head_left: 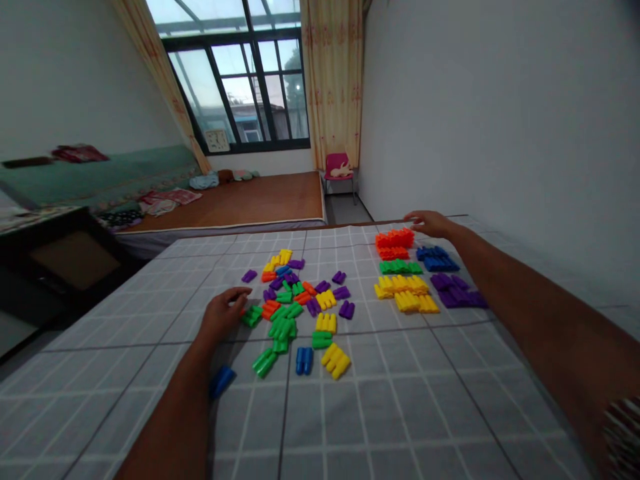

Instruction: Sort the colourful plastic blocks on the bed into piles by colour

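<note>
My left hand (226, 315) is at the left edge of a scattered group of plastic building blocks, its fingers curved and apart. A small patch of orange shows at its fingertips, beside a green block (251, 316); whether they touch is unclear. A blue block (222, 382) lies beside my left forearm. At the far right, my right hand (429, 224) is open just behind and beside the stacked orange blocks (394, 239), fingers stretched to the left. In the middle are loose green blocks (283, 328), yellow blocks (327, 299) and purple blocks (347, 309).
On the right, blocks sit grouped by colour: green (401, 267), yellow (407, 292), blue (437, 259) and purple (457, 291). A grey checked cloth (400, 407) covers the table. Beyond it are a bed (270, 197), a pink chair (337, 162) and a right-hand wall.
</note>
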The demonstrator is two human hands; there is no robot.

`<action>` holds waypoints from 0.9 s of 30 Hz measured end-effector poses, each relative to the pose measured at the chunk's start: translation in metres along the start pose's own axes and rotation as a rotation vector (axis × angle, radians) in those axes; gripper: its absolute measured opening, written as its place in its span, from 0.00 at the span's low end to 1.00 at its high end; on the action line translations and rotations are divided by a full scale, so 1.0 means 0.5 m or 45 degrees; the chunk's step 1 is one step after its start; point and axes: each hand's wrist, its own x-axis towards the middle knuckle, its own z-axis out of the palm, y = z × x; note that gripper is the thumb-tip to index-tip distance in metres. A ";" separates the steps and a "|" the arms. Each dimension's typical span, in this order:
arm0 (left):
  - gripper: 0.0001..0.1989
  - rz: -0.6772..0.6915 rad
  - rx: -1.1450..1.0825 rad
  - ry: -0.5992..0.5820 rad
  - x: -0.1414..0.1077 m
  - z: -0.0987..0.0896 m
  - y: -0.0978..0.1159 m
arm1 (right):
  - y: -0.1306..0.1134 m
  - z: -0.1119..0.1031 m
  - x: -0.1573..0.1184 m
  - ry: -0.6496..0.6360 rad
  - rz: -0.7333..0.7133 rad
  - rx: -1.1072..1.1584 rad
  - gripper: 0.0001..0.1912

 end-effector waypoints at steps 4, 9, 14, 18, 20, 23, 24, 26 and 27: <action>0.19 -0.094 0.058 0.081 0.001 0.006 -0.012 | -0.085 0.011 -0.029 -0.006 -0.077 0.040 0.17; 0.24 0.022 -0.156 -0.090 -0.006 0.041 0.001 | -0.268 0.079 -0.093 -0.302 -0.407 0.178 0.15; 0.22 0.243 -0.430 -0.325 -0.016 0.072 0.048 | -0.444 0.147 -0.139 -0.528 -0.703 0.215 0.17; 0.19 0.301 -0.547 -0.321 -0.017 0.079 0.063 | -0.522 0.198 -0.121 -0.491 -0.641 0.133 0.22; 0.18 0.284 -0.540 -0.290 -0.014 0.081 0.059 | -0.540 0.216 -0.107 -0.537 -0.698 0.066 0.23; 0.17 0.274 -0.503 -0.254 -0.009 0.082 0.048 | -0.543 0.221 -0.090 -0.570 -0.718 -0.024 0.18; 0.17 0.279 -0.495 -0.251 -0.007 0.082 0.045 | -0.540 0.217 -0.087 -0.548 -0.690 -0.041 0.15; 0.17 0.287 -0.483 -0.248 -0.004 0.083 0.040 | -0.529 0.207 -0.087 -0.502 -0.598 -0.035 0.11; 0.17 0.291 -0.473 -0.247 -0.002 0.084 0.038 | -0.523 0.201 -0.091 -0.495 -0.541 -0.004 0.10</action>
